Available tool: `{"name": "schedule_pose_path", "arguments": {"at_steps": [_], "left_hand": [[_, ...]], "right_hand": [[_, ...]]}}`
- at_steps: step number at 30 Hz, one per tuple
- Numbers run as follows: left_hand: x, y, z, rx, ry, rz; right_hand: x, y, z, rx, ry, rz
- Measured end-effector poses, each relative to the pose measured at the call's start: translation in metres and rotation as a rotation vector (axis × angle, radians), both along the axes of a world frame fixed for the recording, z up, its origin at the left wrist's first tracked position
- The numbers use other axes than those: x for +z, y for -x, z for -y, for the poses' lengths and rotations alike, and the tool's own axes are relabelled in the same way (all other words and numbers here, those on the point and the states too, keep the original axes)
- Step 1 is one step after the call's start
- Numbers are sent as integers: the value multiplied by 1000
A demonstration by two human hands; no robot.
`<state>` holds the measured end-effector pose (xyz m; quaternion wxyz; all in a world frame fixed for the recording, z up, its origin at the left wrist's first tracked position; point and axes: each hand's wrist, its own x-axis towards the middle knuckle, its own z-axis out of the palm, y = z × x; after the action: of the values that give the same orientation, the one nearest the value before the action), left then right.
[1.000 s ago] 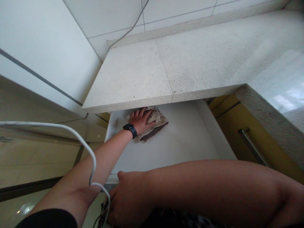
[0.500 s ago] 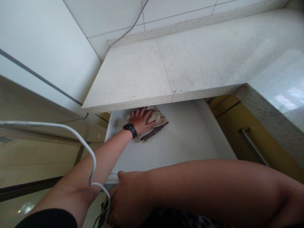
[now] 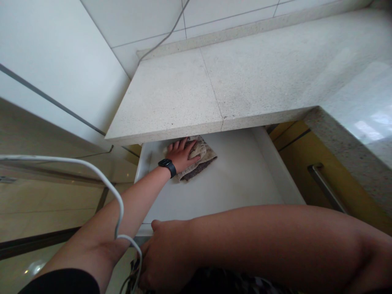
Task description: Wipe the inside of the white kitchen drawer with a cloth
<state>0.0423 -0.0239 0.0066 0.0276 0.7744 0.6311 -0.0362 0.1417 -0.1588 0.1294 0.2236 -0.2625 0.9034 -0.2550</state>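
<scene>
Cable (image 3: 121, 212), white and curving, is seen across the foreground at left. By the front edge of an open white drawer (image 3: 239, 179), the right hand (image 3: 167, 253) is set with fingers curled down — whether anything is gripped cannot be told. Farther in, the left hand (image 3: 180, 157), a black watch (image 3: 167, 164) strapped at its wrist, is laid open, fingers spread, on a folded brown cloth (image 3: 207, 155) — itself placed near the drawer's left side, under the worktop's (image 3: 245, 81) edge. At right, a metal handle (image 3: 326, 188) is shown.
</scene>
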Motion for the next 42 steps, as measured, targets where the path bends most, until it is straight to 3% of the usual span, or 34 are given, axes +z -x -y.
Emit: {"name": "schedule_pose_path", "arguments": {"at_steps": [11, 19, 42], "left_hand": [[2, -1, 1, 13, 5, 8], [3, -2, 1, 10, 3, 12], [3, -1, 1, 5, 4, 13]], "right_hand": [[5, -1, 0, 4, -31, 7], [-2, 2, 1, -7, 3, -6], [0, 0, 0, -26, -14, -24]]}}
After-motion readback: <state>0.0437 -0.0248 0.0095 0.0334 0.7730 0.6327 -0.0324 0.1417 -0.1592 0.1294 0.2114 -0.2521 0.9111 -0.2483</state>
